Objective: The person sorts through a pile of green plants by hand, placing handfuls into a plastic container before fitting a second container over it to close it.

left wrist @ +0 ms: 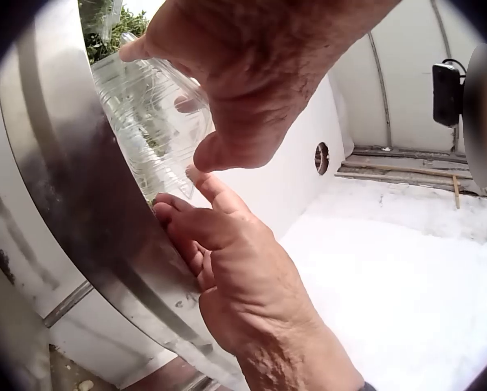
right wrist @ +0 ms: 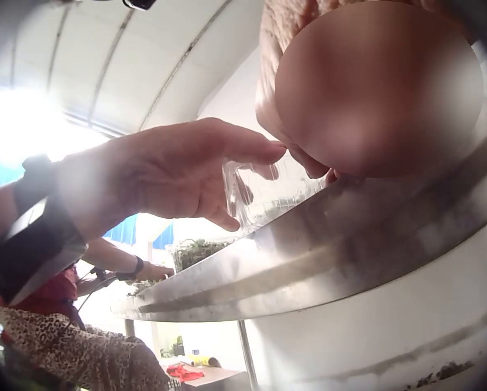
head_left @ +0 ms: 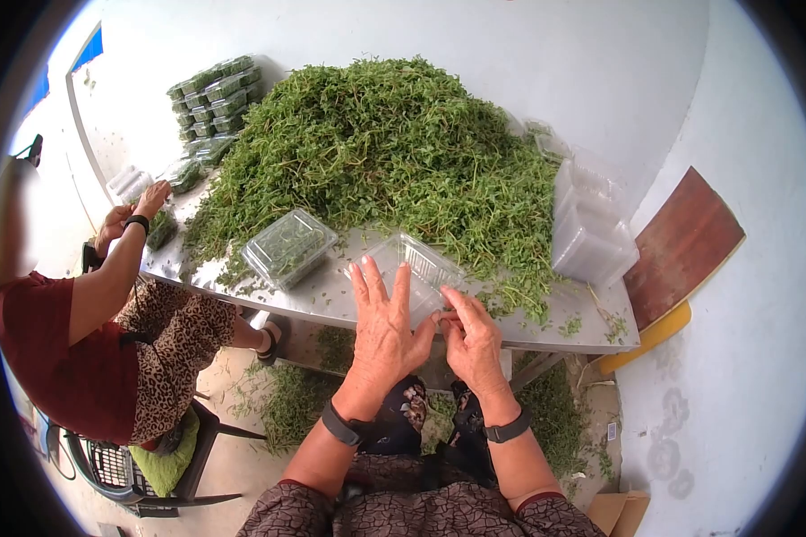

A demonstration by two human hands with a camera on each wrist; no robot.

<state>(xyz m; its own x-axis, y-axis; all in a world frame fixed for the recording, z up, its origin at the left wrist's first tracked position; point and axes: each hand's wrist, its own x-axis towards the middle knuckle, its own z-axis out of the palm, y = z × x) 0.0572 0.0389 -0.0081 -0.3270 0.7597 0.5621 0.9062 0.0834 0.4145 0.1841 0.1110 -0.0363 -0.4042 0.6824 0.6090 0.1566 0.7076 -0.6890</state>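
A clear plastic clamshell container (head_left: 430,255) lies opened at the table's front edge, with little visible inside. My left hand (head_left: 383,327) reaches over it with fingers straight and spread; in the left wrist view a fingertip shows through the plastic. At the container's near right corner, my right hand (head_left: 475,349) has its fingers bent, thumb and index finger pinching the edge. Both thumbs are close together there. To the left stands a lidded clamshell box (head_left: 289,248) with green leaves in it. Behind rises a large heap of leafy green stems (head_left: 376,152).
A stack of nested clear containers (head_left: 591,224) stands on the right. Filled boxes (head_left: 213,98) are piled at the back left. Another person (head_left: 72,331) sits left, hands on a small box of greens. Greens lie on the floor beneath the metal table (head_left: 331,309). A brown board (head_left: 685,246) leans right.
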